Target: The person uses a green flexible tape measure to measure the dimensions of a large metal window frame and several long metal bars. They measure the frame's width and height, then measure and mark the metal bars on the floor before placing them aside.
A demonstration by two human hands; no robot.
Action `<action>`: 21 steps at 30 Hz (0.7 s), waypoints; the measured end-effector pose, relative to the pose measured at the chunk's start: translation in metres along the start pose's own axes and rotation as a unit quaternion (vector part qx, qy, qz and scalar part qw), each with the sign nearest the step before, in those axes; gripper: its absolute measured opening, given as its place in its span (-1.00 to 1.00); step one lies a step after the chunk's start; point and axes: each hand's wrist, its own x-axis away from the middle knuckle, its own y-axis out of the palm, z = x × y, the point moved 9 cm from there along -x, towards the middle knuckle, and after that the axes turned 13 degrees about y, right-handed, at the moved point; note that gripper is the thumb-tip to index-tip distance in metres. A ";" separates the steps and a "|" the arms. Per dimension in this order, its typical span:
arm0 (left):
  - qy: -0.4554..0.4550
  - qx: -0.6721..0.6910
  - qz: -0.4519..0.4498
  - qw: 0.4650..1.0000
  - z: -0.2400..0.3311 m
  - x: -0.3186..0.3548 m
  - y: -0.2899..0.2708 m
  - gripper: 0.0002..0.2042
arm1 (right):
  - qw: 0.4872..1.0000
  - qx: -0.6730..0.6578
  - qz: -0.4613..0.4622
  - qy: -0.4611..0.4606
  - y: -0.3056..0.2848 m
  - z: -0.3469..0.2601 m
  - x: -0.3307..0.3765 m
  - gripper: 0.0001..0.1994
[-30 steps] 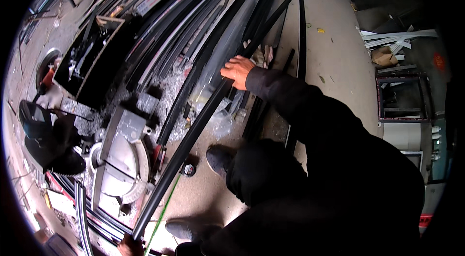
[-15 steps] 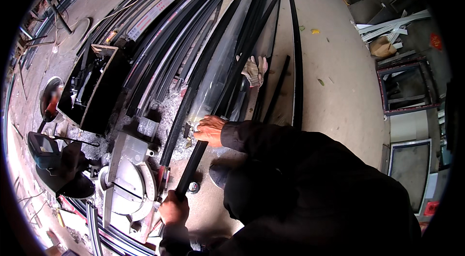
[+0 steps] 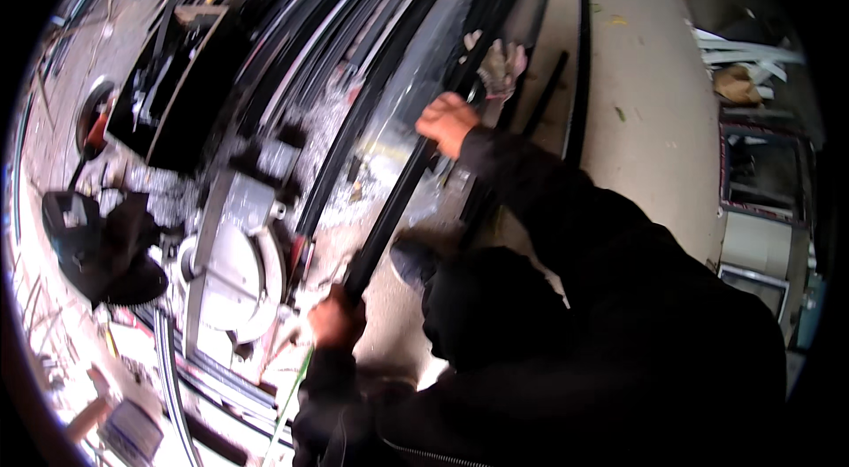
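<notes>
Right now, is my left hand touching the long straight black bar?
Touching: the head view shows your left hand closed around the near end of the long straight black bar.

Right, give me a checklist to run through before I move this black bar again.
1. Left hand on the bar: ok, closed around its near end.
2. Right hand on the bar: ok, closed on it farther along.
3. Bar clear of the saw: ok, the stretch between the hands lies to the right of it, with a gap.
4. Hands gloved: not ok, both are bare; a pale glove lies beyond the right hand.
5. Far end free of the other bars: cannot tell, it blurs into the dark pile.
6. Saw switched off: cannot tell from this view.
</notes>
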 end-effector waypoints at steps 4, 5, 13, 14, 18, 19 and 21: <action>-0.012 0.039 -0.045 0.998 0.030 -0.042 0.006 -0.64 | 0.986 0.025 0.034 0.164 -0.012 0.033 0.008 -0.63; -0.018 0.052 -0.035 0.998 0.026 -0.049 0.010 -0.65 | 0.976 0.007 0.031 0.218 -0.019 0.026 0.005 -0.57; 0.016 0.098 -0.023 0.995 0.060 -0.110 0.041 -0.60 | 0.566 -0.615 -0.095 0.541 0.083 -0.017 0.094 -0.60; 0.018 0.125 -0.044 0.991 0.069 -0.117 0.035 -0.59 | 0.539 -0.645 -0.063 0.538 0.076 -0.022 0.092 -0.64; 0.104 0.159 0.177 0.966 0.057 -0.113 -0.015 -0.55 | 0.554 -0.605 -0.047 0.570 0.113 -0.009 0.101 -0.75; 0.126 0.040 0.344 0.929 0.041 -0.103 -0.027 -0.55 | 0.587 -0.595 -0.055 0.546 0.129 -0.005 0.096 -0.78; 0.049 -0.004 0.271 0.961 0.020 -0.121 -0.060 -0.55 | 0.586 -0.584 -0.033 0.560 0.125 0.003 0.102 -0.76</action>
